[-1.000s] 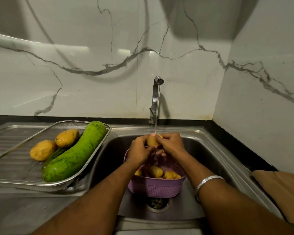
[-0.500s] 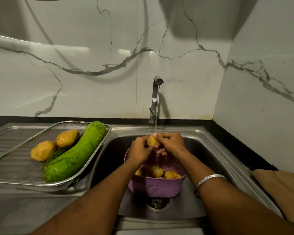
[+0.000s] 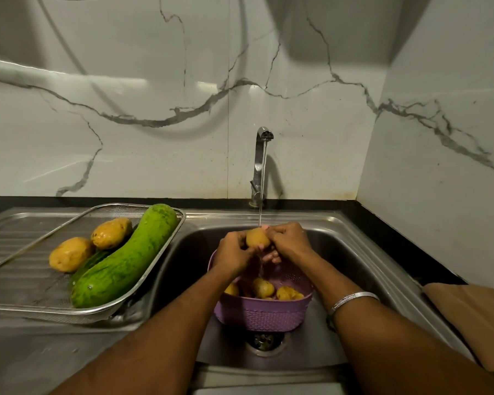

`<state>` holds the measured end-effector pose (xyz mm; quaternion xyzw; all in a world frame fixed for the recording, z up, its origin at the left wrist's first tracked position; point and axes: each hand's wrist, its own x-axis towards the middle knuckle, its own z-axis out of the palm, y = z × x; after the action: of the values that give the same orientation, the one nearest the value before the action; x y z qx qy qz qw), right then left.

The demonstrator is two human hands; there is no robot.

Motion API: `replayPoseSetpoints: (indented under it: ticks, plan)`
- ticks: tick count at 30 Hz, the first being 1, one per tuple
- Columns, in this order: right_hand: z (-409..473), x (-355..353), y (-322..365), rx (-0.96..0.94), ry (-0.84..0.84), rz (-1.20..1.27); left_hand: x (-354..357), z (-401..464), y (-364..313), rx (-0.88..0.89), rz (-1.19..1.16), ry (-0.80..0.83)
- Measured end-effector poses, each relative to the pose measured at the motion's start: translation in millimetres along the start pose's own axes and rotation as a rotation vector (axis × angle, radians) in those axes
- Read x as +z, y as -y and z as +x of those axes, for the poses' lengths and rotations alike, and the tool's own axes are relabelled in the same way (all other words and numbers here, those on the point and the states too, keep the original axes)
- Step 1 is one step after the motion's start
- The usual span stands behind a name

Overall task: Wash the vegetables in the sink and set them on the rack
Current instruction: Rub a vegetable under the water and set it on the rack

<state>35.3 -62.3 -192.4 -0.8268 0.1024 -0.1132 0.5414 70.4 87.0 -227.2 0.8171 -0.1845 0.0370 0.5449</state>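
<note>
Head cam: both hands have one potato (image 3: 257, 237) pinched between them right under the stream from the tap (image 3: 261, 155), above the purple basket (image 3: 264, 315) sitting in the sink (image 3: 354, 269). The left hand (image 3: 233, 256) curls round its left side, the right hand (image 3: 290, 242) wraps the right side, fingers tucked underneath.

It looks hard and fairly light, so you can squeeze it, but wet skin probably gets slippery, so I'd cup it round the middle rather than hold it by the fingertips.

More potatoes wait in the basket. The mesh rack (image 3: 166, 246) on the drainboard holds two potatoes (image 3: 92, 246) and a big green gourd (image 3: 129, 258).
</note>
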Motion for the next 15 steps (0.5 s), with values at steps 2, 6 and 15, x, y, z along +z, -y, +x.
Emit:
replayPoseSetpoints:
  ticks: [2,6,15]
  plan:
    - [1,1,-2,0.011,0.005,0.003,0,-1,-1,-0.008,-0.016,-0.005]
    - [-3,4,-1,-0.056,-0.02,-0.014,0,1,2,-0.008,-0.002,0.006]
    - [6,8,-2,0.059,-0.123,0.11,-1,-3,-5,0.017,0.003,-0.051]
